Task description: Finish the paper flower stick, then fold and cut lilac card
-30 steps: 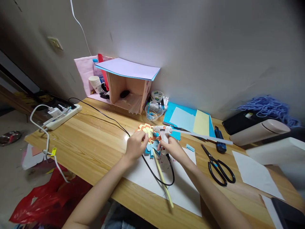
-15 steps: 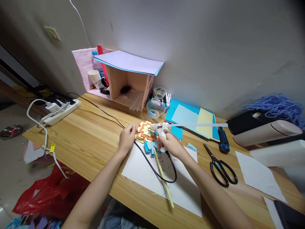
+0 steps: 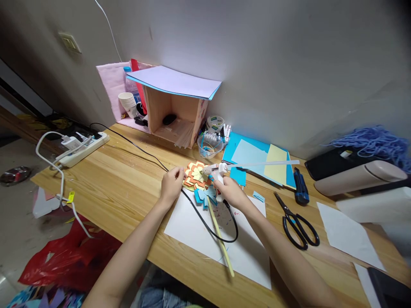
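My right hand [image 3: 233,191] is wrapped round a white glue gun [image 3: 219,173], a long clear glue stick [image 3: 263,163] jutting from its back. Its nozzle is over the middle of a layered orange and yellow paper flower [image 3: 194,176]. At the flower's left edge my left hand [image 3: 172,185] is closed, thumb and fingers pinching the rim. Just below the flower lies a blue paper flower [image 3: 204,196] on a pale yellow stick [image 3: 221,244]. The glue gun's black cord [image 3: 205,224] loops across the white sheet [image 3: 247,261].
Black-handled scissors [image 3: 297,226] and a box cutter [image 3: 301,186] lie to the right. Coloured paper [image 3: 250,152] and a clear bowl [image 3: 209,147] stand behind my hands, beside an open box [image 3: 173,107]. A power strip [image 3: 84,150] sits at the left table edge.
The glue gun has shifted slightly, and the rear end of its glue stick has swung left and up. My left hand stays at the flower's edge.
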Demonstrator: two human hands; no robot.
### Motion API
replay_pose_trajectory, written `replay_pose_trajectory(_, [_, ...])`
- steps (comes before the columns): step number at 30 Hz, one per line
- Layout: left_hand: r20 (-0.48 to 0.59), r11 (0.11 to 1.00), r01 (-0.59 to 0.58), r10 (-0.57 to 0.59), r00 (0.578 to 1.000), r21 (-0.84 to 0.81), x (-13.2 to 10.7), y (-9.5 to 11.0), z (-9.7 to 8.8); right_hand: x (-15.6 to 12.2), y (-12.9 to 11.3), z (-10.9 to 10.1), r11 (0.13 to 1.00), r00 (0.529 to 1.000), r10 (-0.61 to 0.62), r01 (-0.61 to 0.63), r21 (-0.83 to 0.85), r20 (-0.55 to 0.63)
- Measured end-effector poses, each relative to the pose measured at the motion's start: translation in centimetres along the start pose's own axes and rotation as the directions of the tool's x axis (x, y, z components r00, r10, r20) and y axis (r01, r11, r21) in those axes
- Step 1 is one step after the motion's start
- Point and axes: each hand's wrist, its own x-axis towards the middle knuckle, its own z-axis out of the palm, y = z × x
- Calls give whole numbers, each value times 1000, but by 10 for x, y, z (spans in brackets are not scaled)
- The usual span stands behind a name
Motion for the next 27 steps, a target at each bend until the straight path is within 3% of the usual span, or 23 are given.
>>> replay_pose_trajectory(27, [-2, 1000, -3, 3, 1000, 6, 0, 3, 0, -10, 6, -5, 999, 999, -36, 36, -7, 1])
